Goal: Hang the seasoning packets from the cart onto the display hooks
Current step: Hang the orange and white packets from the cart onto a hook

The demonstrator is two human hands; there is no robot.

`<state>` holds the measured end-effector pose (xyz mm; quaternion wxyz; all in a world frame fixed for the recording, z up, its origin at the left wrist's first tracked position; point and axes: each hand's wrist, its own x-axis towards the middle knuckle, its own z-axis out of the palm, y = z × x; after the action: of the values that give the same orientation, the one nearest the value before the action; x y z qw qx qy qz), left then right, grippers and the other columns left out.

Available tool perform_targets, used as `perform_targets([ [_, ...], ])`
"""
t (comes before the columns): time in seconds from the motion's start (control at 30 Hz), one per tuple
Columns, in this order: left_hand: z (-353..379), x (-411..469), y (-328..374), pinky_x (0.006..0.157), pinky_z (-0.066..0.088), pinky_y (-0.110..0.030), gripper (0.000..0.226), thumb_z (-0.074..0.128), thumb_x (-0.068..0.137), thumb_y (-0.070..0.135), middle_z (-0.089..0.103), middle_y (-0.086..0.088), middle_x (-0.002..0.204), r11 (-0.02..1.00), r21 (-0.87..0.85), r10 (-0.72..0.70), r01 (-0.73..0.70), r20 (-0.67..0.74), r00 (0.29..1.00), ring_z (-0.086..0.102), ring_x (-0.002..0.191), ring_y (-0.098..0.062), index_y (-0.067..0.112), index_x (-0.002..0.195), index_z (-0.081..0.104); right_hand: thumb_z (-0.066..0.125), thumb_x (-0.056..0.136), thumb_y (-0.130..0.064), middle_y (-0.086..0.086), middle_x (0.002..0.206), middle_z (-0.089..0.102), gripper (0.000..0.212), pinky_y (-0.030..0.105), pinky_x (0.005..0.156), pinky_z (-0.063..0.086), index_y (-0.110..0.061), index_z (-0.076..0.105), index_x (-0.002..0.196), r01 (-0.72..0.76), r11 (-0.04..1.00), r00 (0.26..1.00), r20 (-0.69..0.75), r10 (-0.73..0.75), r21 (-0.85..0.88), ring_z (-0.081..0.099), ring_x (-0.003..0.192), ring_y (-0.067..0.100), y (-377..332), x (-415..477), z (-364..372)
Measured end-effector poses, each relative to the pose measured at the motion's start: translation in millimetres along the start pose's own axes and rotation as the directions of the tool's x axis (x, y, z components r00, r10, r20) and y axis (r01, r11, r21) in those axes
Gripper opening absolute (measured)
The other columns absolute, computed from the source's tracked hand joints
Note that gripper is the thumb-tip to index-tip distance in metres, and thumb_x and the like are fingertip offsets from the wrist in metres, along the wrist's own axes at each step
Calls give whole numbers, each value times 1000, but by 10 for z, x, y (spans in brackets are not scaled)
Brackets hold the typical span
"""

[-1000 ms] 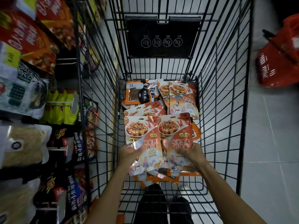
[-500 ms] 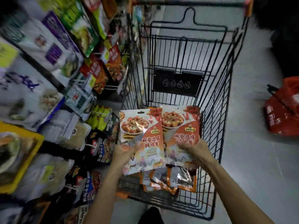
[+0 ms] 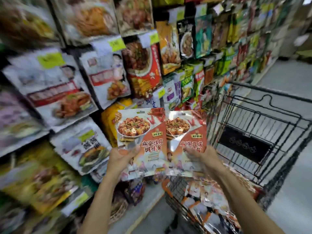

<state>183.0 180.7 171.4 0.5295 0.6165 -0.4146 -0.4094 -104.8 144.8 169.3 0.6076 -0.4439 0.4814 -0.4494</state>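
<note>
Two red-and-white seasoning packets with a tofu dish printed on them are held side by side in front of me. My left hand (image 3: 120,158) grips the left packet (image 3: 143,132) at its lower left edge, thumb across the front. My right hand (image 3: 202,156) grips the right packet (image 3: 184,130) at its lower right. Both packets stand upright with their hang holes on top, level with the shelf display. The black wire cart (image 3: 263,125) stands to the right, with several more packets (image 3: 207,198) lying in its basket.
A wall of hanging food packets (image 3: 104,76) on display hooks fills the left and top, with yellow price tags (image 3: 116,43). A yellow packet (image 3: 109,119) hangs just behind the left packet. Grey tiled floor (image 3: 290,191) lies right of the cart.
Both hands lifted the two packets out of the cart and up toward the display. My view swung left and upward from the cart basket to the shelves.
</note>
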Motion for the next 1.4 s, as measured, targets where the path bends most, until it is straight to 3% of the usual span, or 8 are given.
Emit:
perform_targets([
  [0.13,-873,-498,414,64,52,-41,43,84,53,48,64,-22,66,995,38,95,-88,-233,968,62,64,-26,11,59,64,88,49,-55,5,94,75,55,31,72,57,-19,75,89,79,997,971,225,-74,-12,72,88,21,-317,-144,813],
  [0.23,-1563,-899,617,70,54,-53,51,85,56,45,65,-33,78,988,72,152,-136,-350,924,64,68,-35,0,68,65,89,47,-52,2,92,76,62,20,63,55,-16,72,94,129,992,926,356,-125,14,73,84,15,-500,-294,1488],
  [0.33,-2237,-1377,738,65,54,-47,67,87,53,51,64,-36,82,982,101,190,-162,-468,863,64,65,-33,-9,72,63,80,65,-32,0,88,76,41,23,64,58,-12,68,99,161,986,863,481,-157,33,73,80,12,-585,-512,2189],
  [0.5,-3252,-2194,865,46,46,-26,46,80,55,56,61,-10,51,964,199,266,-178,-647,714,57,45,-16,14,49,62,77,67,-25,1,85,76,35,15,54,53,-9,69,97,177,982,754,633,-176,62,73,75,11,-542,-1021,3338],
  [0.83,-4831,-3357,782,44,37,-18,45,77,76,26,53,5,39,954,249,298,-164,-756,583,47,37,-6,16,38,55,80,65,-33,3,96,76,45,26,72,58,-14,66,103,161,984,610,775,-165,82,72,89,18,-161,-2084,5132],
  [1.0,-5421,-3586,683,41,32,-17,47,73,81,17,44,5,36,965,209,261,-155,-777,572,39,35,-8,11,43,47,77,73,-32,-4,85,76,35,20,67,54,-15,66,102,176,983,582,800,-147,53,72,76,8,-110,-2376,5755],
  [1.17,-5789,-3597,632,39,36,-10,44,75,79,12,51,6,34,967,205,253,-152,-834,491,47,32,-1,12,41,52,78,75,-28,3,101,75,28,27,81,53,-17,69,99,157,987,590,800,-108,18,70,96,16,-156,-2432,6269],
  [1.4,-6020,-3522,598,45,39,-18,41,78,75,20,52,8,38,971,189,237,-146,-839,489,49,36,-2,13,45,51,81,67,-34,1,103,74,45,36,93,50,-13,67,105,131,991,590,805,-59,-24,68,102,19,-166,-2359,6606],
])
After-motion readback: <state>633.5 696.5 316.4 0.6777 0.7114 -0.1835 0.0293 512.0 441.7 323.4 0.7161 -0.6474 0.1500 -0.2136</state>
